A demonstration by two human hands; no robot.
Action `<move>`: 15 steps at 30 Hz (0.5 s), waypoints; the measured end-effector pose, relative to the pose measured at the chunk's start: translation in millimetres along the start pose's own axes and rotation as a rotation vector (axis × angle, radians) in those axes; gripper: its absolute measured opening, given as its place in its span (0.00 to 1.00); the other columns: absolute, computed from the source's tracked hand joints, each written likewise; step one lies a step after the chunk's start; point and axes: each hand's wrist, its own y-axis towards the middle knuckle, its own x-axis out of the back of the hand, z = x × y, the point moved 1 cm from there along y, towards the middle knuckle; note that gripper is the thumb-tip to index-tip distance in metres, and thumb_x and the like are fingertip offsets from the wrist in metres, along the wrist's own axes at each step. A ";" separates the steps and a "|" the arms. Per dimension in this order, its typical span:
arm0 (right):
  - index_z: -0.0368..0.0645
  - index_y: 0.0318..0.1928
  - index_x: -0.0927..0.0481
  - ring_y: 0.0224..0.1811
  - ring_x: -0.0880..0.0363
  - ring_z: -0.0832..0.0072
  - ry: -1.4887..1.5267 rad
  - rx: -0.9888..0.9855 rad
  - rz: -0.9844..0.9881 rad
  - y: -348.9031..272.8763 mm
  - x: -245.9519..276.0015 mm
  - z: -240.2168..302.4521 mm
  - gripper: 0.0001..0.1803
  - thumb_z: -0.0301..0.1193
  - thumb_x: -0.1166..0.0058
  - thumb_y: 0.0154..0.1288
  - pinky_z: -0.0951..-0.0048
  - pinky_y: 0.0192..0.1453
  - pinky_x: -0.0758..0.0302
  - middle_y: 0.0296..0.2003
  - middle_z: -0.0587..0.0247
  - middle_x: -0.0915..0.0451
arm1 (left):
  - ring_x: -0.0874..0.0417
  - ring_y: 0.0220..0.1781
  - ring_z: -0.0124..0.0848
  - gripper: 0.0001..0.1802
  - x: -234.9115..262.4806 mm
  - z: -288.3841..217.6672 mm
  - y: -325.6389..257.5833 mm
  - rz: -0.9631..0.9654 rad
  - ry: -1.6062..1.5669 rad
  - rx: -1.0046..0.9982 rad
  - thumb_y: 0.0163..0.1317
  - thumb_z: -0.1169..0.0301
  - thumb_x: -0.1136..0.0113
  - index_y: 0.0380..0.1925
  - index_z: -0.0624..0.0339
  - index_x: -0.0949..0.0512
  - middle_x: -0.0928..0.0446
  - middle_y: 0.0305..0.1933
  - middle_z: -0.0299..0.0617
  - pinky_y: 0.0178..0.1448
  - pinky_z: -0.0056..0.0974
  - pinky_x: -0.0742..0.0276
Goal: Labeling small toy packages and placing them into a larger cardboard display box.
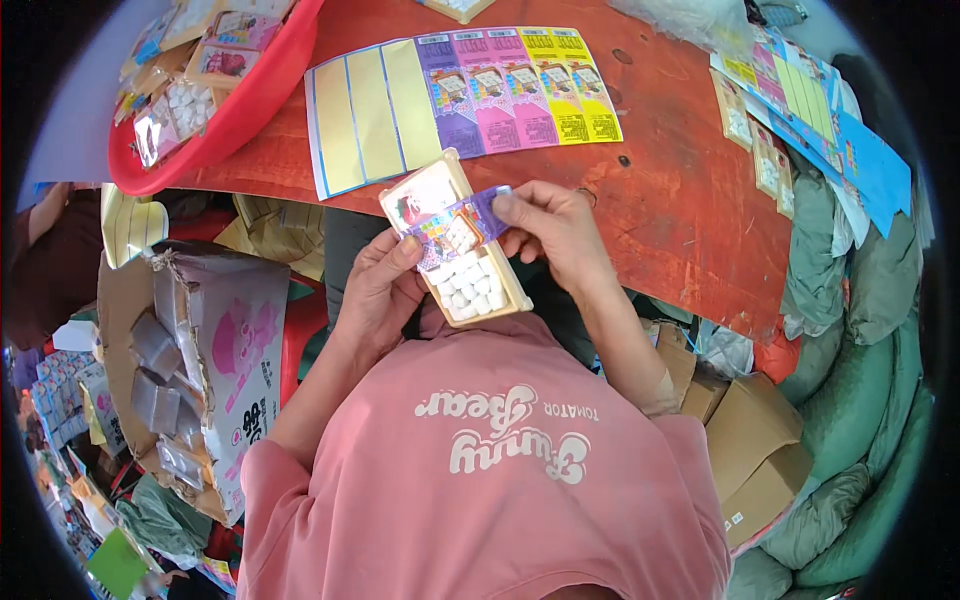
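Observation:
Between my hands, tilted over the table's near edge, is a shallow cream-coloured box (pixel 484 312). White rounded pieces (pixel 472 285) fill its lower part, and a pale card with a red picture (pixel 418 203) shows in its upper part. A purple printed sticker strip (pixel 455 232) lies across the middle of the box. My left hand (pixel 385 277) grips the box's left side, its thumb on the strip's left end. With thumb and fingers, my right hand (pixel 550 232) pinches the strip's right end at the box's right edge.
Ahead on the red table (pixel 680 215) lies a sticker sheet (pixel 525 90) with bare backing strips at its left. A red basket (pixel 225 135) of filled boxes stands upper left. Left is an open carton (pixel 235 350) of clear packs; more boxes (pixel 768 165) lie at the right edge.

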 end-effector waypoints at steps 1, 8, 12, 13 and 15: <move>0.40 0.33 0.22 0.19 0.26 0.87 0.039 -0.052 0.049 -0.2 -3.1 0.4 0.11 0.36 0.41 0.60 0.88 0.19 0.35 0.23 0.69 0.21 | 0.20 0.49 0.35 0.18 -2.7 0.3 2.9 0.005 0.003 0.000 0.63 0.68 0.44 0.50 0.67 0.30 0.23 0.47 0.47 0.56 0.41 0.23; 0.39 0.30 0.21 0.18 0.28 0.88 0.016 -0.032 0.102 -2.0 -18.4 -0.5 0.15 0.39 0.38 0.57 0.86 0.19 0.35 0.21 0.71 0.23 | 0.21 0.50 0.40 0.22 -7.1 5.6 14.0 0.169 -0.100 0.168 0.67 0.64 0.52 0.55 0.70 0.35 0.27 0.51 0.53 0.59 0.42 0.25; 0.40 0.23 0.23 0.18 0.29 0.87 -0.205 0.015 0.082 -1.9 -25.1 8.6 0.16 0.38 0.33 0.52 0.85 0.19 0.36 0.18 0.69 0.23 | 0.22 0.51 0.39 0.25 -5.8 4.7 11.6 0.124 -0.243 0.241 0.67 0.66 0.51 0.59 0.69 0.39 0.27 0.51 0.48 0.58 0.44 0.23; 0.40 0.23 0.23 0.18 0.29 0.87 -0.201 0.012 0.081 0.2 -25.7 7.1 0.16 0.38 0.33 0.52 0.85 0.19 0.36 0.18 0.69 0.23 | 0.22 0.51 0.39 0.25 -4.3 4.9 11.9 0.121 -0.241 0.245 0.67 0.66 0.51 0.59 0.69 0.39 0.27 0.51 0.48 0.58 0.44 0.23; 0.40 0.21 0.25 0.18 0.30 0.87 -0.374 0.108 0.022 6.2 -24.0 7.2 0.15 0.35 0.32 0.51 0.85 0.20 0.37 0.18 0.68 0.23 | 0.22 0.52 0.38 0.26 -4.8 4.3 15.3 0.175 -0.301 0.254 0.66 0.67 0.50 0.60 0.69 0.39 0.27 0.50 0.47 0.58 0.47 0.23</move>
